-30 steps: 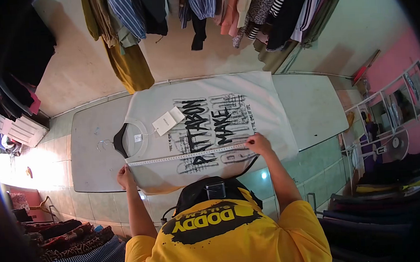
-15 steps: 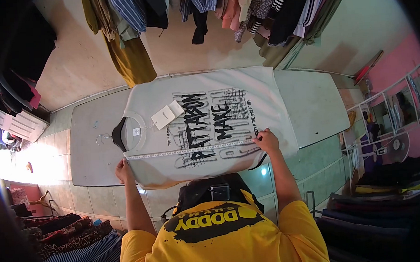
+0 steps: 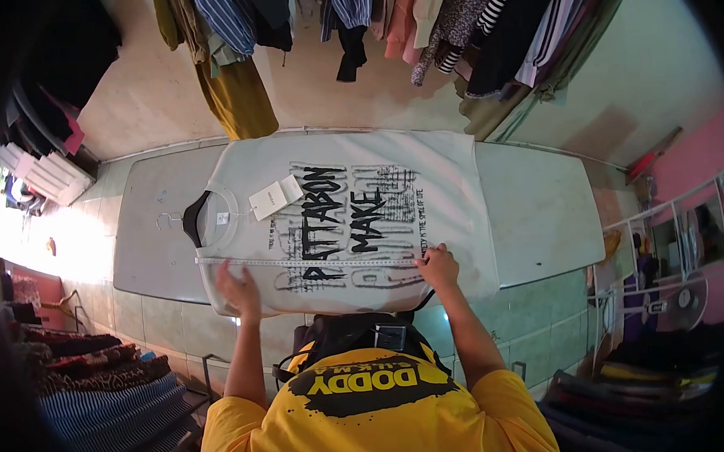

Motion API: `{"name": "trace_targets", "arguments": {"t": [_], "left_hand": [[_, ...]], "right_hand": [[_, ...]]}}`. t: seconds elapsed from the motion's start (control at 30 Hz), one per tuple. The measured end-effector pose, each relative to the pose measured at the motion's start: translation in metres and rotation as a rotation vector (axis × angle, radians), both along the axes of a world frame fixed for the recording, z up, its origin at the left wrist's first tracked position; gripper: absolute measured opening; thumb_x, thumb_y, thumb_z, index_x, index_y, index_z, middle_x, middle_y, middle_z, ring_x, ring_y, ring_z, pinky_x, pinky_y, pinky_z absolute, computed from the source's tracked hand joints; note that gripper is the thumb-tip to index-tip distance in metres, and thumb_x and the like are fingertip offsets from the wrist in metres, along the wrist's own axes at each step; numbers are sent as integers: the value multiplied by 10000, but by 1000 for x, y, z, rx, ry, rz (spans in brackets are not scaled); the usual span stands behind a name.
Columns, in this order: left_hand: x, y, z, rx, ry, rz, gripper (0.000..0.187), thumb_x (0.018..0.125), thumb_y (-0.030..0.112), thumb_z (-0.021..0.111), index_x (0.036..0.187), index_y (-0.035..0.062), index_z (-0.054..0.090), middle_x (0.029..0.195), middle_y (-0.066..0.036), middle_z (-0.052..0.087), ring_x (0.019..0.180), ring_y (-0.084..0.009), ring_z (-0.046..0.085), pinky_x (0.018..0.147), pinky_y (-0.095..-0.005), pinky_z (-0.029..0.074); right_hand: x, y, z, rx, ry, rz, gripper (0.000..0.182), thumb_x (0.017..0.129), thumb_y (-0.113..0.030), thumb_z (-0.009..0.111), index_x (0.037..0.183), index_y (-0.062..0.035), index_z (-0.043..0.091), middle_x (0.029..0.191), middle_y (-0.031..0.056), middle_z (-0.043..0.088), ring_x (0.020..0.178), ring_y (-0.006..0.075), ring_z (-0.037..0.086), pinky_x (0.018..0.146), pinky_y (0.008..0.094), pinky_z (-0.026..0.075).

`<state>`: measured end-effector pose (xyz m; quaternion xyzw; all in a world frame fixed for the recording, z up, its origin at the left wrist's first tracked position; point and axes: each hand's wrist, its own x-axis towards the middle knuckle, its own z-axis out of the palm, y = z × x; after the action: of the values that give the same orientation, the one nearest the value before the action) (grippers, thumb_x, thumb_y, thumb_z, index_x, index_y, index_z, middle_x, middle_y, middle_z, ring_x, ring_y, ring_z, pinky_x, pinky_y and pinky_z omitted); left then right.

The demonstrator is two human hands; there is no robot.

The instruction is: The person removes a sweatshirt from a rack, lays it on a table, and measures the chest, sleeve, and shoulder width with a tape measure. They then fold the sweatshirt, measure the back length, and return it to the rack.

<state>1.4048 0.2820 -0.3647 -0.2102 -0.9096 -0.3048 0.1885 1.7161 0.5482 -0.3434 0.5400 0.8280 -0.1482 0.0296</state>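
Observation:
A white printed T-shirt [image 3: 449, 190] lies flat across the board, its neck to the left around a black hanger [image 3: 194, 220]. A paper tag [image 3: 276, 197] rests on its chest. The white measuring tape [image 3: 299, 263] runs lengthwise over the shirt from near the shoulder to the print. My right hand [image 3: 440, 268] pinches the tape at its right end. Near the tape's left end my left hand [image 3: 239, 291] is over the shirt with its fingers apart, holding nothing.
The long grey board [image 3: 539, 210] extends past both sides of the shirt. Clothes [image 3: 353, 16] hang along the far wall. Folded striped clothes [image 3: 112, 415] lie at lower left, dark piles [image 3: 659, 374] at lower right. A white rack [image 3: 661, 237] stands at right.
My left hand has let go of the tape's left end, opened and moved right over the shirt. My right hand still holds the tape. The whole view has shifted slightly.

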Motion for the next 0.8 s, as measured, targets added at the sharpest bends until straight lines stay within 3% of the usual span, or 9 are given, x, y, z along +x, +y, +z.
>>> {"name": "trace_targets", "arguments": {"t": [0.17,0.23,0.3,0.4,0.57,0.6,0.7,0.8], "left_hand": [[106,83,29,20,-194,-685,249,639,6,626,878,64,581,894,-106,576,897,-300,522,806,-381,391],[137,109,23,-81,-306,-896,290,671,79,631,958,67,587,968,-96,567,943,-274,513,856,-362,376],[168,128,25,-278,-249,-959,295,739,187,580,1012,76,569,1099,-78,531,1056,-249,466,916,-397,335],[203,139,23,-461,-211,-801,323,766,223,542,1058,85,544,1149,-55,504,1106,-211,438,963,-425,292],[221,148,15,-492,-237,-620,292,785,173,510,1055,76,563,1133,-47,524,1117,-179,443,982,-476,244],[223,149,15,-497,-229,-591,287,787,164,506,1054,78,565,1132,-43,527,1115,-179,446,983,-482,240],[227,148,12,-467,-196,-533,280,795,148,497,1058,87,569,1128,-35,537,1104,-183,460,987,-495,224],[227,145,3,-424,-245,-483,265,786,142,494,1039,121,572,1139,4,532,1132,-154,444,991,-495,218]], "right_hand": [[0,6,-2,-12,-32,46,267,698,-343,625,746,-82,596,923,103,527,824,279,568,657,407,484],[1,10,4,-41,-39,92,296,711,-354,608,792,-70,609,953,115,524,835,278,570,672,406,487],[2,14,6,-82,-30,152,322,719,-355,601,832,-53,612,979,123,518,844,279,571,678,406,488],[6,18,6,-111,6,210,333,729,-352,591,860,-46,606,991,129,508,843,282,568,680,407,488],[18,25,-1,-134,142,291,275,740,-337,579,817,-73,595,974,129,504,816,303,565,665,418,484],[24,29,3,-170,212,292,242,735,-334,585,763,-94,587,888,111,527,770,301,571,649,413,477],[55,55,11,-259,241,301,205,739,-285,570,765,-84,597,846,109,532,750,291,574,655,404,480],[106,94,11,-193,300,266,207,715,-307,605,709,-100,604,765,78,551,705,264,575,610,378,467]]}}
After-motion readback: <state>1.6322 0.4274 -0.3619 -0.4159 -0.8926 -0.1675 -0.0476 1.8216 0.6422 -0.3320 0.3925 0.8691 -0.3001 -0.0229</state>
